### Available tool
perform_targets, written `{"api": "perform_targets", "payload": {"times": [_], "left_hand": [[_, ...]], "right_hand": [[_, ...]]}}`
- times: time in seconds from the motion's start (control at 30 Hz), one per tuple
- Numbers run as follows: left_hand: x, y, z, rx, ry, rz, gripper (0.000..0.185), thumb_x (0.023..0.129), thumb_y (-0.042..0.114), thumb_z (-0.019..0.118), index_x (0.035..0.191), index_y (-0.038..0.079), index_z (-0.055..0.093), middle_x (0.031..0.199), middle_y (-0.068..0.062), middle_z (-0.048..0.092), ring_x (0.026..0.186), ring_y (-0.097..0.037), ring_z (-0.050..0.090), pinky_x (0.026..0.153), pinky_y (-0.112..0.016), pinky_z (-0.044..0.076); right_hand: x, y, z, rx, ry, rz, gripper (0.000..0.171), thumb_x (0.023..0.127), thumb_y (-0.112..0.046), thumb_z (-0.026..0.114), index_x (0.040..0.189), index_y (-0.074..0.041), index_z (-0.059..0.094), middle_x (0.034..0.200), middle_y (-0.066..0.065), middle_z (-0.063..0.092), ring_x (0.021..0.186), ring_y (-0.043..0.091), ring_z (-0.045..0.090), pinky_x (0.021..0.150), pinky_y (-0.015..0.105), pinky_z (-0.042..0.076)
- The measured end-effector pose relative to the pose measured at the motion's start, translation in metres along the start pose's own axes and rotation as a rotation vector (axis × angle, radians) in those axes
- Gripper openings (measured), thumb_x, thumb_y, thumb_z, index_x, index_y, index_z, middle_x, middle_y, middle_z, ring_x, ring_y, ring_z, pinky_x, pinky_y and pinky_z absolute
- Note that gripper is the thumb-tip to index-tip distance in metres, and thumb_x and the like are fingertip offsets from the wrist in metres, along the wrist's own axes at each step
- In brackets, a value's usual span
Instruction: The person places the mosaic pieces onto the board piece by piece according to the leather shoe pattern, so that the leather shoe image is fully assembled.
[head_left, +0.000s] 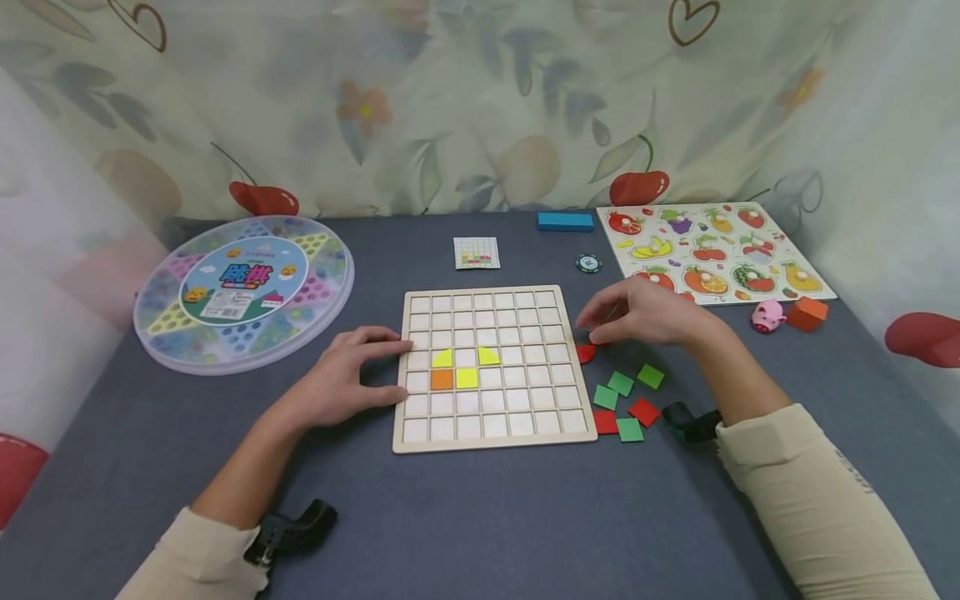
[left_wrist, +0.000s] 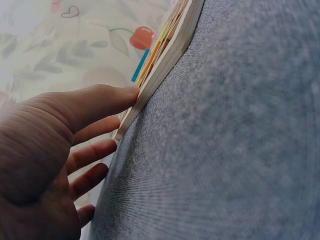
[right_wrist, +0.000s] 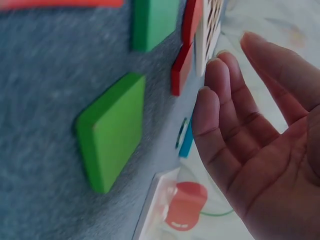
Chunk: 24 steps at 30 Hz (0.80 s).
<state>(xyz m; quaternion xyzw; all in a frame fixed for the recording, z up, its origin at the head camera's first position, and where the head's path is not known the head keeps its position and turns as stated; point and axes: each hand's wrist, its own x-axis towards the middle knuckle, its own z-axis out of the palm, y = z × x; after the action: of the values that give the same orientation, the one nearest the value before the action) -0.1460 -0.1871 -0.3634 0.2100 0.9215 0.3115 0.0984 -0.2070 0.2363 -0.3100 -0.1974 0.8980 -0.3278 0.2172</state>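
The left hand [head_left: 341, 379] rested flat and open against the wooden grid board [head_left: 491, 433]; the right hand [head_left: 645, 312] hovered, fingers relaxed and empty, over a red tile [head_left: 586, 353].

Right hand [head_left: 645, 312] covers most of a red tile [head_left: 586, 352] beside the grid board [head_left: 491, 440]. Print on the small pattern card [head_left: 476, 252] and round game box [head_left: 243, 287] label is too small to read. Right wrist view: nearest green tile [right_wrist: 112, 130] blurred, fruit puzzle [right_wrist: 172, 207] cut off by the lower edge.
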Motion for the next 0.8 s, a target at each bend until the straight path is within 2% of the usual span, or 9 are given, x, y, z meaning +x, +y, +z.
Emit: {"api": "perform_targets", "payload": {"times": [0.23, 0.8], "left_hand": [[0.000, 0.001, 0.000, -0.001, -0.002, 0.008, 0.063, 0.092, 0.034, 0.078, 0.148, 0.014, 0.059, 0.152, -0.016, 0.047, 0.138, -0.040, 0.035, 0.109, -0.065, 0.031], [0.000, -0.001, 0.000, 0.002, 0.000, 0.005, 0.063, 0.091, 0.034, 0.079, 0.148, 0.014, 0.059, 0.152, -0.016, 0.046, 0.138, -0.040, 0.035, 0.109, -0.064, 0.031]], "right_hand": [[-0.002, 0.010, -0.003, 0.002, 0.001, 0.016, 0.025, 0.095, -0.012, 0.074, 0.119, -0.004, 0.075, 0.111, 0.010, 0.073, 0.099, 0.022, 0.064, 0.081, 0.034, 0.053], [-0.002, 0.022, -0.003, 0.002, 0.006, 0.097, 0.028, 0.095, -0.015, 0.075, 0.120, -0.004, 0.073, 0.106, 0.010, 0.070, 0.094, 0.023, 0.060, 0.078, 0.035, 0.051]]}}
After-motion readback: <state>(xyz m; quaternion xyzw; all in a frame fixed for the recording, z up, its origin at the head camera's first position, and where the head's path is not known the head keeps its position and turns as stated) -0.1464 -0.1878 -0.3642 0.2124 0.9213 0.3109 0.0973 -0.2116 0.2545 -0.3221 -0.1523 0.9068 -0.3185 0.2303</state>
